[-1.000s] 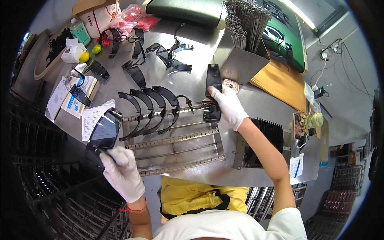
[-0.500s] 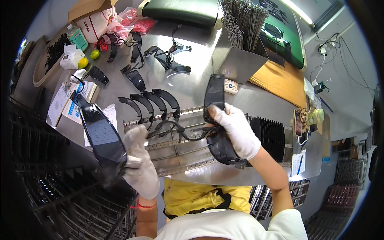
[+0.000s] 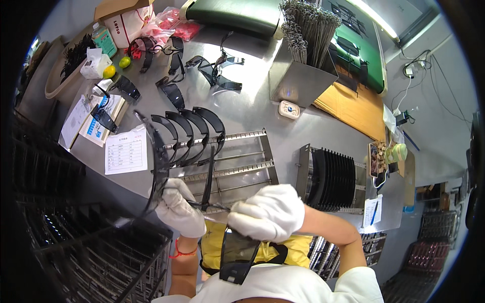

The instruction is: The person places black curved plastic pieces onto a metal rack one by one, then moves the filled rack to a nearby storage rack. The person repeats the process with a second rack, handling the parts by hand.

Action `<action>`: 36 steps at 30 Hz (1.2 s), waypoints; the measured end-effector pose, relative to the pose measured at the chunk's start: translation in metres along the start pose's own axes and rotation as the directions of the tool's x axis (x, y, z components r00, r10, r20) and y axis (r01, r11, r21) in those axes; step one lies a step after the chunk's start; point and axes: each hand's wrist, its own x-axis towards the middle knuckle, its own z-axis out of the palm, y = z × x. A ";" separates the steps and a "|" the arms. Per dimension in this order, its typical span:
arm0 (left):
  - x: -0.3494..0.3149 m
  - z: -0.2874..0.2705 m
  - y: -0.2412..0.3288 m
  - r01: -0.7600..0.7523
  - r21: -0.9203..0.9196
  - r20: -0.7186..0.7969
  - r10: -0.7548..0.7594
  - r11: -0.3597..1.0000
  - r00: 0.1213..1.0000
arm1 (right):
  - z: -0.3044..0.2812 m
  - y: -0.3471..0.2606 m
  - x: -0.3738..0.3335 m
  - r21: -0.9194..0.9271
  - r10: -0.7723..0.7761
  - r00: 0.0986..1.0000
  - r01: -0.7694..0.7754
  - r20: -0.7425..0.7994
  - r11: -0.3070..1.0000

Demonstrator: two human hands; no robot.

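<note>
My left hand (image 3: pixel 181 209), in a white glove, is closed at the edge of a large dark curved lens (image 3: pixel 160 166) that stands upright and is blurred. My right hand (image 3: pixel 270 214), gloved too, has its fingers curled, and a dark see-through lens (image 3: pixel 240 253) hangs below it in front of the yellow cloth. Between the hands runs a thin dark wire-like piece (image 3: pixel 217 204), with a narrow dark strip (image 3: pixel 209 177) rising from it. Just beyond, several curved dark lenses (image 3: pixel 194 134) stand in a slotted metal rack (image 3: pixel 242 137).
A second rack (image 3: pixel 303 169) at right holds a tight row of dark lenses (image 3: pixel 333 179). Loose lenses on wires (image 3: pixel 214 73) lie farther back. A metal bin (image 3: pixel 303 83) holds wire hooks (image 3: pixel 308 30). A printed sheet (image 3: pixel 126 151) lies at left; a small white case (image 3: pixel 289 109) sits by the bin.
My right hand has come down toward my body and left, with the lens now hanging below it. The lens at my left hand has turned nearly edge-on, and the hands are closer together.
</note>
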 end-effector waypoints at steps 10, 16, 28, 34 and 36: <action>0.004 -0.003 0.036 0.509 0.294 0.321 -0.585 0.809 0.745 | -0.020 0.015 0.008 -0.310 -0.692 0.662 0.748 0.289 0.587; 0.016 -0.007 0.048 0.539 0.459 0.485 -0.707 0.706 0.514 | -0.038 0.025 0.034 -0.201 -0.850 0.395 0.917 0.348 0.344; 0.025 -0.054 0.035 0.147 0.059 0.217 -0.157 0.987 0.964 | -0.044 0.084 -0.002 0.039 0.520 0.827 -0.539 0.213 0.842; 0.016 -0.057 0.038 0.022 0.108 0.157 -0.039 0.994 0.987 | 0.046 0.168 -0.020 0.011 0.890 0.411 -0.909 0.199 0.417; 0.022 -0.062 0.051 0.056 0.078 0.171 -0.068 0.995 0.983 | 0.056 0.169 -0.014 -0.083 0.894 0.383 -0.908 0.234 0.411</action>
